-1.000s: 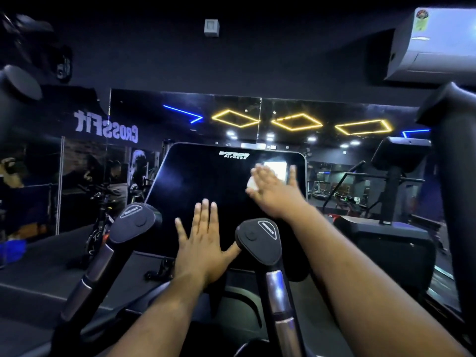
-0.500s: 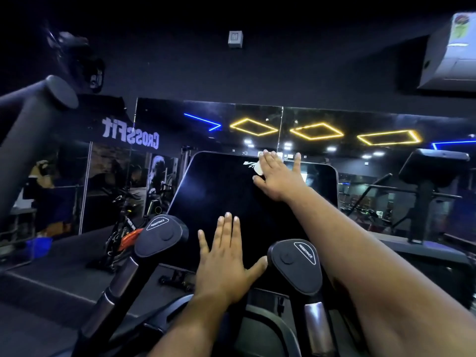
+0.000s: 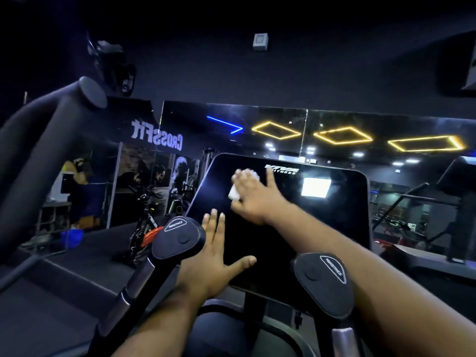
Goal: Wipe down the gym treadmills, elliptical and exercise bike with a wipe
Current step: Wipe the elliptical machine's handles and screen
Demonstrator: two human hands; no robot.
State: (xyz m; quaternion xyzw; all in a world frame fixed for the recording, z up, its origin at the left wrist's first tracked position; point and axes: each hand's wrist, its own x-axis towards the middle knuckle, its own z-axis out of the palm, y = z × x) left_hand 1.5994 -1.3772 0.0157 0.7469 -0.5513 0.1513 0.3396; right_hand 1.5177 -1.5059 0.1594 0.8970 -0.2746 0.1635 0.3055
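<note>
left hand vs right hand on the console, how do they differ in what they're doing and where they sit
The left hand lies flat and bare on the console screen, fingers spread; the right hand presses a white wipe against it. The left hand sits at the screen's lower edge beside the left resistance knob; the right hand is higher, near the top logo. Both touch the same dark screen, palms down.

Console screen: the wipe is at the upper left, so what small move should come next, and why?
Probably sweep the right hand and wipe rightward across the console screen, since the lit panel side lies beyond the wipe. The left hand rests flat lower down.
</note>
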